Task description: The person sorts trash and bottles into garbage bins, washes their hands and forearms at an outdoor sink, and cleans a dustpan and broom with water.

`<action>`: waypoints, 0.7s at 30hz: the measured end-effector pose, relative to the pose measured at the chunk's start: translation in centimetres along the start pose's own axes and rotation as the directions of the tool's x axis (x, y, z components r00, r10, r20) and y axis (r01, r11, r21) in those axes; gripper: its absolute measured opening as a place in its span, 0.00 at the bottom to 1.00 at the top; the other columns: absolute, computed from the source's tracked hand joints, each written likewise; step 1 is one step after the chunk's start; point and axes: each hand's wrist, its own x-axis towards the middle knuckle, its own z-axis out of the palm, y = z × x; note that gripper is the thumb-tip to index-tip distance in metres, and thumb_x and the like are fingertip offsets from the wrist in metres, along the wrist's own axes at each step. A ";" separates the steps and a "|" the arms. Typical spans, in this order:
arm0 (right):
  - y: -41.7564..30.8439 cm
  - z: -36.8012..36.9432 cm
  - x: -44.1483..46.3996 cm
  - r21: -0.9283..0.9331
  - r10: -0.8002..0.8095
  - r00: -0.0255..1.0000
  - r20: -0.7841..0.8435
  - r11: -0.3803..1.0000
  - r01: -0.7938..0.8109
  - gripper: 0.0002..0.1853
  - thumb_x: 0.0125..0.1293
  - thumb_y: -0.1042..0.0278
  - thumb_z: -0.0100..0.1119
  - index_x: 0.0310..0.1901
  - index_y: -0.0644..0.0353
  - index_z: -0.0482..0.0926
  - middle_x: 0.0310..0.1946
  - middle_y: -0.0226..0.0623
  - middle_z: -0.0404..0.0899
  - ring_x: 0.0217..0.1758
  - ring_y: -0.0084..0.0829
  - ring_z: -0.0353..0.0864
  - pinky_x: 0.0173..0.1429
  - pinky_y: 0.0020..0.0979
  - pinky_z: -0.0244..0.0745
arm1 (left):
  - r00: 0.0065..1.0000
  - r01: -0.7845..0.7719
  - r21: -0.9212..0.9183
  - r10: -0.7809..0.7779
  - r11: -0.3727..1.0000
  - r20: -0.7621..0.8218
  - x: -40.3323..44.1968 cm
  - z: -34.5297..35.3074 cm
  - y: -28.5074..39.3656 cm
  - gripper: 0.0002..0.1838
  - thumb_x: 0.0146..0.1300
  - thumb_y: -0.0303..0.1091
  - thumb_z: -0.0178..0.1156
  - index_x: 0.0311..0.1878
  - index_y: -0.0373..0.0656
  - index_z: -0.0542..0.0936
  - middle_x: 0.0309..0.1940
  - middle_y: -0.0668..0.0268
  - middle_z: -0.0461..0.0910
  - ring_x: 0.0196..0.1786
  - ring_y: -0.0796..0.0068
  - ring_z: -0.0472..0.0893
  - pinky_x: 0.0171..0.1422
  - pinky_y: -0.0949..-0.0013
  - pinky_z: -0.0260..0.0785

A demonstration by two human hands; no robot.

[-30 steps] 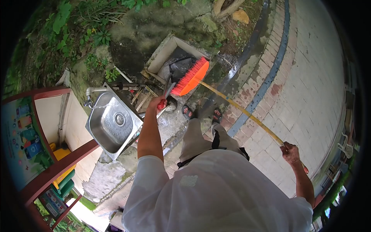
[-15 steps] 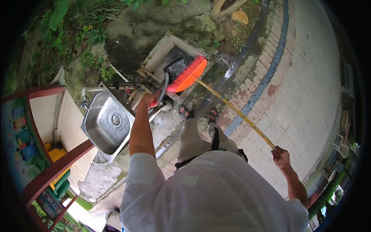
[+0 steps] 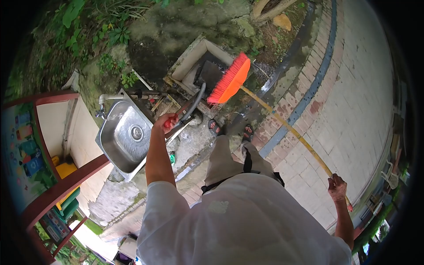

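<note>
My right hand [image 3: 337,187] is closed round the yellow handle of a broom [image 3: 230,83] with an orange head and red bristles. The broom head hangs above the right side of a concrete basin [image 3: 182,61], near its rim. My left hand [image 3: 165,123] is closed on the red end of a handle that slants up toward a black dustpan [image 3: 208,76] in the basin. A bent grey hose [image 3: 194,104] crosses beside this handle and partly hides it.
Left of me is a steel sink [image 3: 126,132] with a tap [image 3: 100,113]. A red-framed shelter [image 3: 66,187] stands beyond it. My sandalled feet [image 3: 214,128] are on wet concrete near the basin. Pale paving [image 3: 360,97] with a dark strip [image 3: 300,106] lies to the right.
The broom has shifted up and right, away from the basin's middle, with my right hand moving outward. My left hand has drawn back slightly. The whole view has shifted a little.
</note>
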 end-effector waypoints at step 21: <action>0.7 0.5 2.4 0.003 0.157 0.975 -0.157 0.987 -0.159 0.07 0.63 0.65 0.59 0.38 0.57 0.76 0.26 0.45 0.80 0.28 0.52 0.79 0.32 0.48 0.73 | 0.938 -0.347 -0.035 0.347 0.937 0.007 2.3 2.3 -11.7 0.06 0.55 0.24 0.60 0.36 0.38 0.74 0.25 0.64 0.75 0.19 0.78 0.72 0.16 0.74 0.64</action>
